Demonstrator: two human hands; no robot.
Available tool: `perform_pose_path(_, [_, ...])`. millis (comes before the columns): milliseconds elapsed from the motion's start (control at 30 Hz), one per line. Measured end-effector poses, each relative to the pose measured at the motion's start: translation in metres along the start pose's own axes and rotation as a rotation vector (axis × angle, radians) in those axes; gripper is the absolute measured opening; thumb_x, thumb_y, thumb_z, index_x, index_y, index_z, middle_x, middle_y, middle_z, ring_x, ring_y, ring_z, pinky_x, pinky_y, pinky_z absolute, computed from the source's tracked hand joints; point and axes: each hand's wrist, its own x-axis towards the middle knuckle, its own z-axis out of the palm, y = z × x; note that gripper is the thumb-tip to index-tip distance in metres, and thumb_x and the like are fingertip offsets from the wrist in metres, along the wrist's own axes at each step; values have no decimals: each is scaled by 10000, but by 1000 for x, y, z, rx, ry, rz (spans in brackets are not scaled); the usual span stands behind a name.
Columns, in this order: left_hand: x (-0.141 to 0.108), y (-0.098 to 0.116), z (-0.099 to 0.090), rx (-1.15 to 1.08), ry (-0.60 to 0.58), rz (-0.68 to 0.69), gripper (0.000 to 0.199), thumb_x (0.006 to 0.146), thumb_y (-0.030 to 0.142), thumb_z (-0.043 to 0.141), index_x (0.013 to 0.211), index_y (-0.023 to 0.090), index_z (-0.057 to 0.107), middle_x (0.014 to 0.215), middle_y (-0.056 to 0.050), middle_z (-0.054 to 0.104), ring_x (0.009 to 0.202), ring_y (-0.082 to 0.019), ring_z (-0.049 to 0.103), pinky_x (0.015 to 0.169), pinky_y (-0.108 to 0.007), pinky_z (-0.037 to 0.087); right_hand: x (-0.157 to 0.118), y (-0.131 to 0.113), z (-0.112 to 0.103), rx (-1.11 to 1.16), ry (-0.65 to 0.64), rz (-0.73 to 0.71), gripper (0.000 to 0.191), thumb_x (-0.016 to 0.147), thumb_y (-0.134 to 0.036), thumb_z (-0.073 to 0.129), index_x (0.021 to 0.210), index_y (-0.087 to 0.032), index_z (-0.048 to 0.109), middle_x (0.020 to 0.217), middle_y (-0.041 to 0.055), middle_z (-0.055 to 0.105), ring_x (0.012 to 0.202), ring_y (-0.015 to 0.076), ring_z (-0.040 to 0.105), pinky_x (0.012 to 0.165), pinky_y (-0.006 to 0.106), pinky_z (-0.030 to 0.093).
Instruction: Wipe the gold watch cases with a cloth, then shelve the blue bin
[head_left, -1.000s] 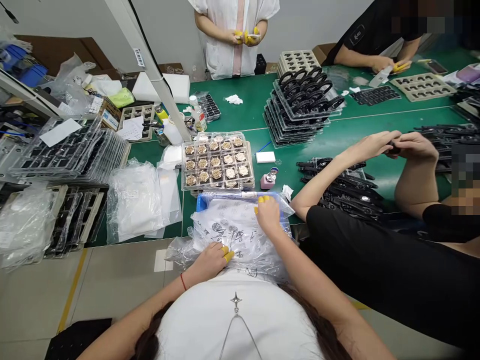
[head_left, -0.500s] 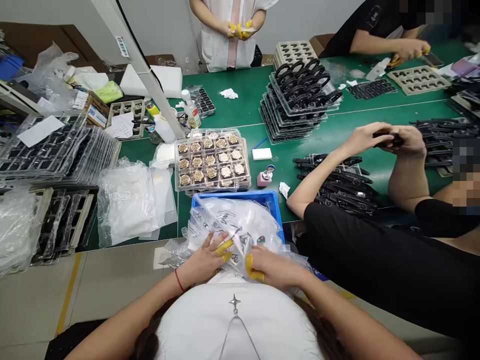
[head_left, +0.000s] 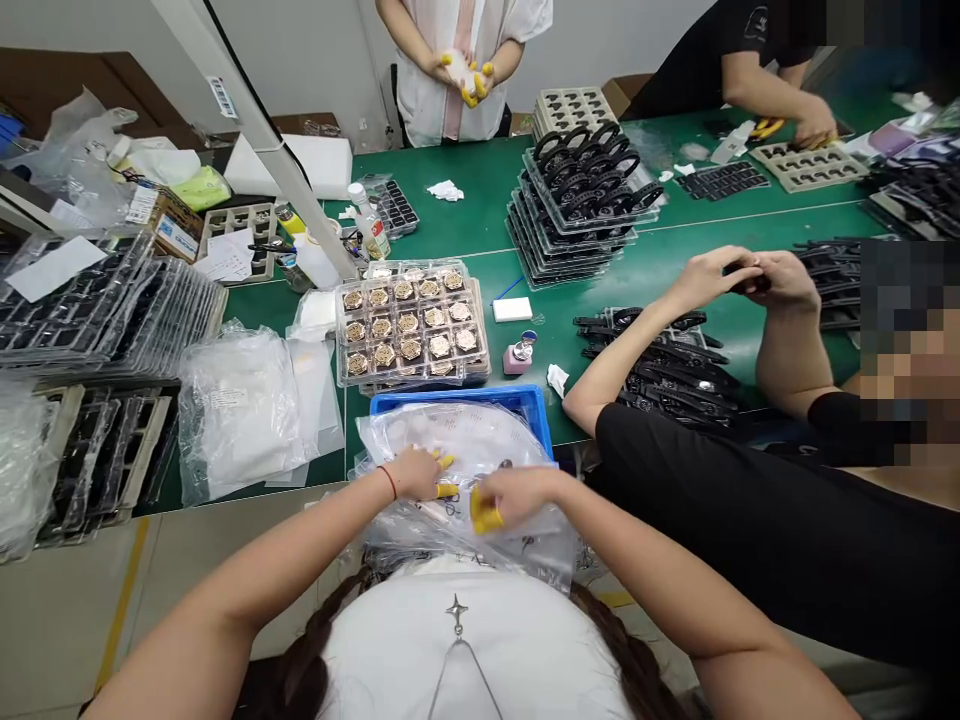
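Note:
Clear plastic bags (head_left: 480, 435) with dark printing lie heaped over a blue bin (head_left: 534, 405) at the table's front edge. On the bags rests my left hand (head_left: 424, 474), fingers apart, yellow covers on some fingertips and a red string at the wrist. My right hand (head_left: 510, 498) is just beside it over the same bags, its fingers curled and smeared by motion; what they may hold does not show. Behind the bin, stacked clear trays (head_left: 412, 320) carry gold-coloured octagonal watch parts.
Flat plastic bags (head_left: 240, 410) and tray stacks (head_left: 82, 310) are on the left. A pink bottle (head_left: 517, 355) stands behind the bin. At right, a co-worker's arm (head_left: 637, 350) reaches past black watch straps (head_left: 675, 375). Two more people work across the table.
Both hands have moved up from the lower edge of the bags, and the right one has shifted left. The bags now lie spread flatter. The person across has opened their hands.

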Motion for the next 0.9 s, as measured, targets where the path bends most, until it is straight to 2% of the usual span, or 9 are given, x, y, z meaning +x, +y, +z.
perform_pose_path(100, [19,1,15,-30,-127,-74,558,925,572,463,1262,136,555,1082,-140,673,942,-247,654,880,-467,498,8,28,-25,-76,300,281,277,935,-285,516,1173,-174,603,1206,90,624,1040,204,602,903,360,464])
perform_pose_path(167, [21,4,20,-50,-176,-101,548,929,573,470,1243,132,554,1067,-111,664,908,-209,657,840,-422,527,14,40,-32,-128,418,440,331,945,-326,525,1226,-153,551,1264,113,570,1109,241,573,943,458,463])
perform_pose_path(233, [17,6,21,-70,-182,-109,588,921,590,470,1286,131,522,1096,-121,658,922,-213,658,835,-416,529,18,42,-25,-168,452,507,322,927,-345,563,1177,-143,573,1219,100,586,1097,244,578,939,479,471])
perform_pose_path(300, [8,7,20,-91,-157,-105,663,907,627,443,1342,128,481,1136,-160,657,955,-254,662,833,-427,521,18,34,-6,-196,429,469,248,915,-326,584,1056,-126,621,1121,85,627,1051,225,592,938,454,463])
perform_pose_path(400, [-9,6,24,-127,-117,-84,640,902,633,399,1268,135,564,1141,-189,672,970,-314,671,794,-404,518,14,14,33,-199,366,334,100,893,-194,586,854,-126,648,925,60,665,946,193,600,918,385,431])
perform_pose_path(533, [-24,8,36,-152,-65,-79,574,938,567,358,1230,133,596,1207,-205,644,1052,-352,643,840,-429,504,11,3,62,-166,387,283,193,849,-31,527,788,-165,652,823,73,666,895,185,581,916,322,362])
perform_pose_path(633, [-26,12,46,-146,-7,-82,612,946,541,379,1399,135,444,1409,-225,479,1293,-393,463,1004,-545,390,7,11,61,-130,460,331,192,835,-39,520,853,-164,665,895,95,663,931,214,574,884,329,369])
perform_pose_path(733, [-24,15,58,-134,31,-102,667,959,548,347,1478,130,320,1498,-236,341,1395,-428,288,1055,-646,263,2,20,51,-86,573,420,239,888,-82,442,981,-141,655,1009,131,641,1005,240,554,836,312,405])
perform_pose_path(900, [-24,16,74,-108,97,-115,669,968,544,331,1467,99,336,1485,-252,355,1380,-460,292,1039,-676,260,6,28,45,-60,699,497,310,946,-195,390,1173,-116,586,1278,179,532,1196,294,453,947,363,409])
